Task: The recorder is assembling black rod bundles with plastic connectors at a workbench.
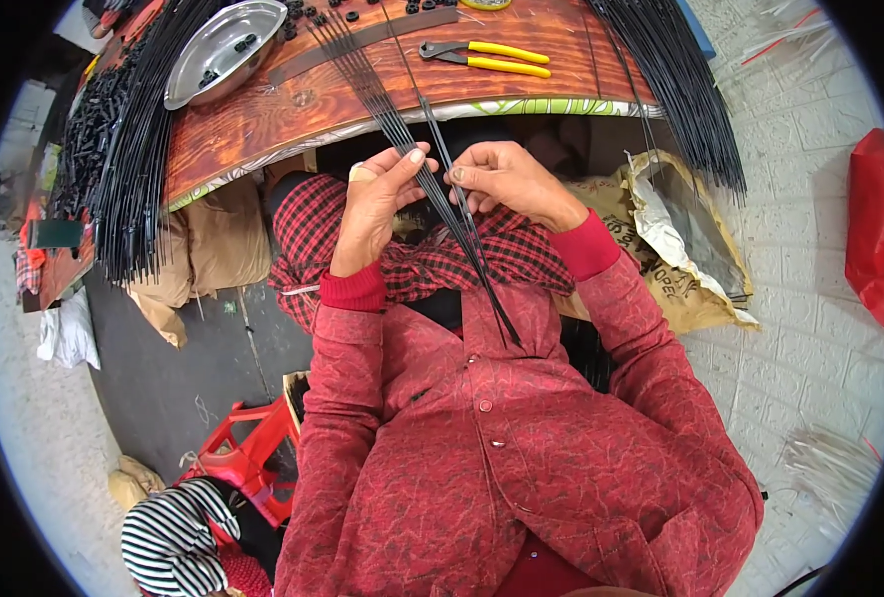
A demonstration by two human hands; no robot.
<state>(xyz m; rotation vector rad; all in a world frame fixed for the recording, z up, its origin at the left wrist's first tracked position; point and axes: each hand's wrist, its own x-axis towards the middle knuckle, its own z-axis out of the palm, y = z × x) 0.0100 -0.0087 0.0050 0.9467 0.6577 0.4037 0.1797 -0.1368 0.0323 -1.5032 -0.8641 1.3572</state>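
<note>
A bundle of thin black rods, too dense to count, slants through the frame's centre, long axis from upper left to lower right. The left hand grips it; the right hand pinches at least one rod alongside. One pair of yellow-handled pliers lies upper centre, one metal bowl upper left. Dark lettering marks a paper sack, centre right.

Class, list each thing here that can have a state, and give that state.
Left hand, closed on several black rods
Right hand, closed on at least one rod
Yellow-handled pliers, handles spread
Metal bowl, holding a few black pieces
Paper sack, mouth open
Rods at picture's left, draped over table edge
</note>
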